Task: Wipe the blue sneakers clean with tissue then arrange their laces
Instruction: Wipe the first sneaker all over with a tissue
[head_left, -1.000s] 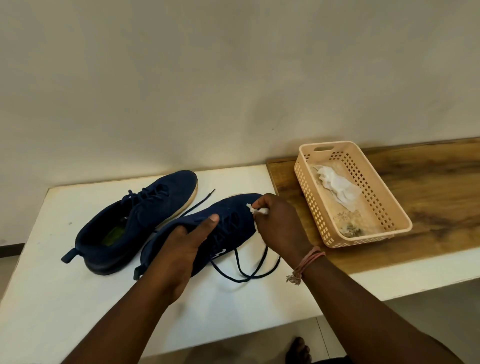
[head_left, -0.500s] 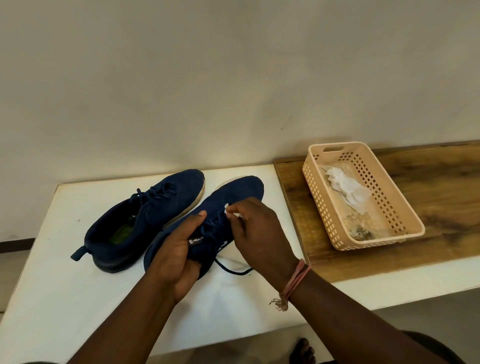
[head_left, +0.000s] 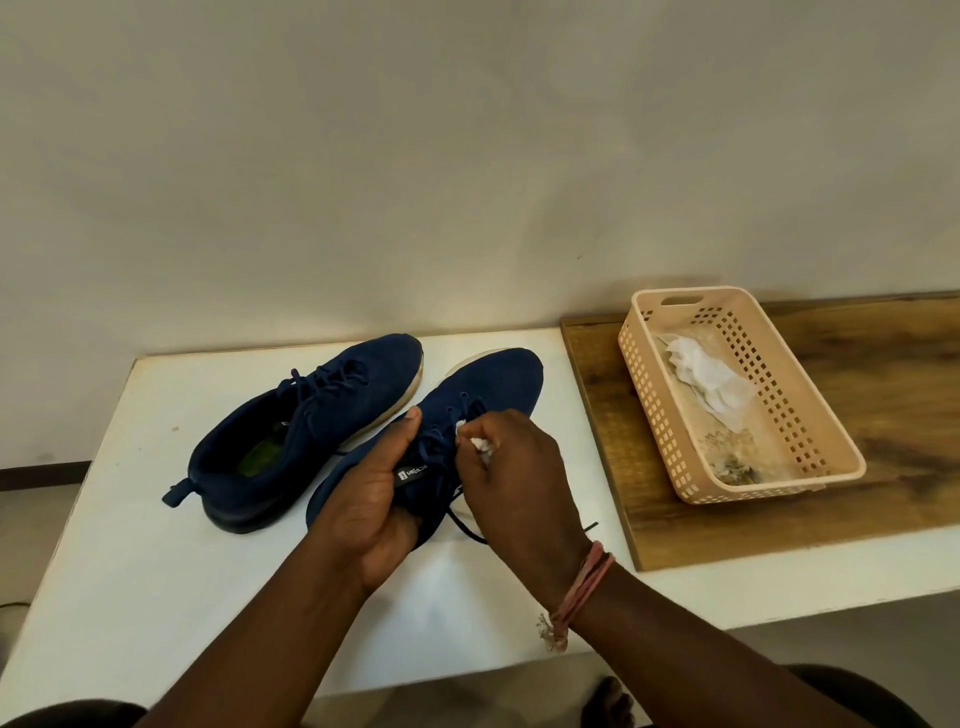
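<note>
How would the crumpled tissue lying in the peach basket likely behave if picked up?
The tissue looks thin and creased, so probably floppy and very light. It lies loose on the basket floor, so it should lift freely, though it may tear if damp.

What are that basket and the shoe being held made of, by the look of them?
The basket looks like moulded plastic, peach and matte: its walls are a regular punched grid. The held sneaker seems to have a knitted fabric upper, navy and dull, with a pale, probably rubber sole edge.
</note>
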